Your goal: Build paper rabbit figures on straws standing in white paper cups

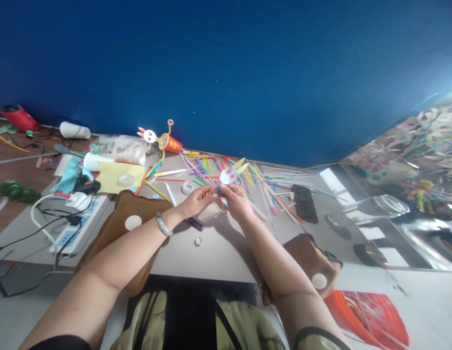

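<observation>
Just below a round white paper rabbit face (228, 176) with pink marks and pale yellow ears, my two hands meet over the desk. My right hand (238, 200) is closed, its thumb and fingers pinching the lower edge of that face. My left hand (197, 200), a bangle on its wrist, is closed in a pinch beside it; a thin orange and blue bit shows at its fingertips, too small to name. Behind the hands lie many coloured straws (211, 165). A roll of clear tape (188, 187) sits left of them, and a small clear piece (198, 241) lies nearer.
A finished rabbit figure's red paper cup (171, 144) lies tilted by the blue wall. Stacked white cups (131, 155), yellow paper (118, 183) and a power strip (78, 228) are at left. A black tray (305, 204) and an orange-red bag (371, 316) are at right.
</observation>
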`<action>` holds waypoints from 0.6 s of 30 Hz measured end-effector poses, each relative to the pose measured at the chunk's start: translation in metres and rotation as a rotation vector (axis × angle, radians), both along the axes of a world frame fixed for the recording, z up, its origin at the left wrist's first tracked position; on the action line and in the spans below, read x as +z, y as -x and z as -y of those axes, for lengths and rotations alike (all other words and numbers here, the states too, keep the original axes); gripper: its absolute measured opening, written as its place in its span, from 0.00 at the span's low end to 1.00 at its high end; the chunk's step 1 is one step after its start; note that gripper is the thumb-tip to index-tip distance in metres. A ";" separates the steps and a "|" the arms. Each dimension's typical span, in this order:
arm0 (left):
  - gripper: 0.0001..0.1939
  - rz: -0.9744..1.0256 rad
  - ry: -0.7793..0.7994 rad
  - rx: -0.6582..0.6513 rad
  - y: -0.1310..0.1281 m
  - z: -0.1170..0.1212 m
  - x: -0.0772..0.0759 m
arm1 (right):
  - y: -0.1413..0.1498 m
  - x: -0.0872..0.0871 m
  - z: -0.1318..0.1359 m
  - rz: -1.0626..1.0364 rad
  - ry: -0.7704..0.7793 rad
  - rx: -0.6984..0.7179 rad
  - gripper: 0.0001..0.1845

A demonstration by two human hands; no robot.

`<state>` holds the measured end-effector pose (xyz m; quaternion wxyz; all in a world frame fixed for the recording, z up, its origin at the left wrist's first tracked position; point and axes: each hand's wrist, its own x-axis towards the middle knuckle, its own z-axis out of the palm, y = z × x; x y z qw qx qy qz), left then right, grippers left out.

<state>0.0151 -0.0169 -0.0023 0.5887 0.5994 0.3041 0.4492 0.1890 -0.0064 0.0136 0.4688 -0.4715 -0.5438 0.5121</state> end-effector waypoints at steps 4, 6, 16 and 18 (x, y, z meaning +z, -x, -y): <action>0.27 0.036 0.079 -0.015 -0.001 0.003 0.005 | 0.000 0.000 0.000 -0.028 0.027 0.004 0.27; 0.26 0.065 0.158 -0.009 -0.001 0.004 0.008 | 0.001 0.002 0.002 0.016 -0.004 -0.023 0.26; 0.25 0.202 0.338 0.097 0.002 -0.003 0.018 | 0.002 0.003 0.001 0.147 -0.153 -0.066 0.28; 0.25 0.159 0.310 0.095 0.001 -0.002 0.014 | 0.001 0.000 0.000 0.148 -0.169 -0.071 0.27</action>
